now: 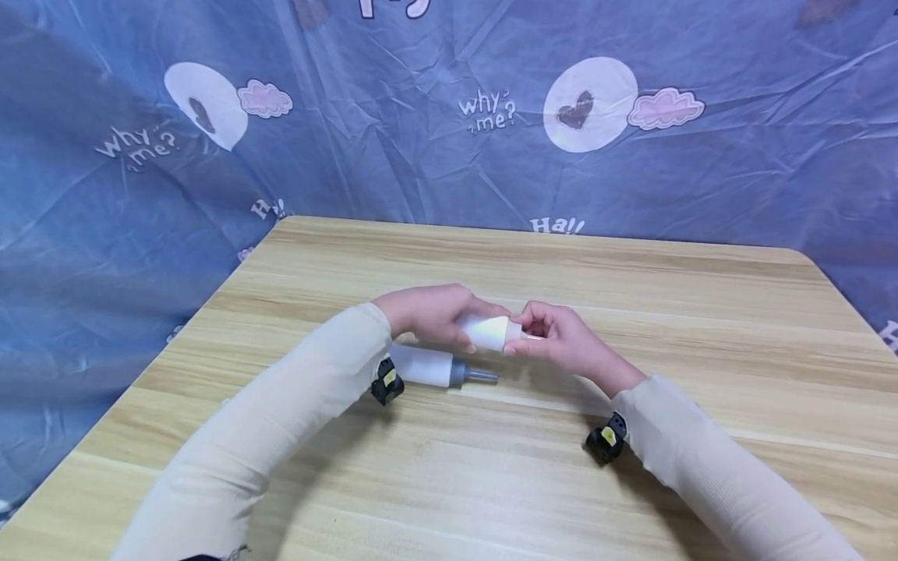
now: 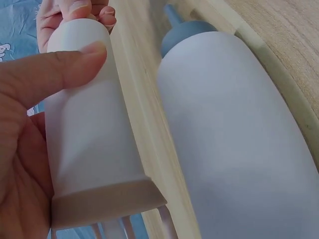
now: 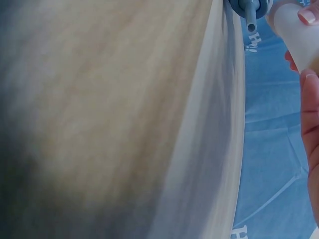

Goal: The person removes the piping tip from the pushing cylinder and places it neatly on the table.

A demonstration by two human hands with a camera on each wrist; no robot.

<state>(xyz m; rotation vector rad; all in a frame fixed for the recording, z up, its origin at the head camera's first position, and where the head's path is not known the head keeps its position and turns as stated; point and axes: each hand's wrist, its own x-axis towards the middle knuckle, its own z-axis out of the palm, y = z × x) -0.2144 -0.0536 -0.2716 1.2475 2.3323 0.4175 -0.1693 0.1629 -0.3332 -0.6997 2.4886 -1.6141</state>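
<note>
The smooth white cylindrical bottle, apparently plastic (image 1: 486, 333), is held between both hands, seemingly raised off the pale wood-grain table (image 1: 491, 467). The left hand (image 1: 438, 312) grasps its body, thumb laid along the wall, while the right hand (image 1: 561, 339) pinches the end with the narrow pale tip between thumb and fingers. Just beside it, a second white bottle with a blue-grey collar and thin spout (image 1: 424, 365) lies on its side on the table. The held bottle should be light, with walls that probably give under a hard squeeze; its contents, if any, cannot be told. The glossy curve may slip or roll in the palm, so a broad, moderate grip round the body seems best, with fingertips on the firmer collar rather than the slender tip, likely the most fragile part.
</note>
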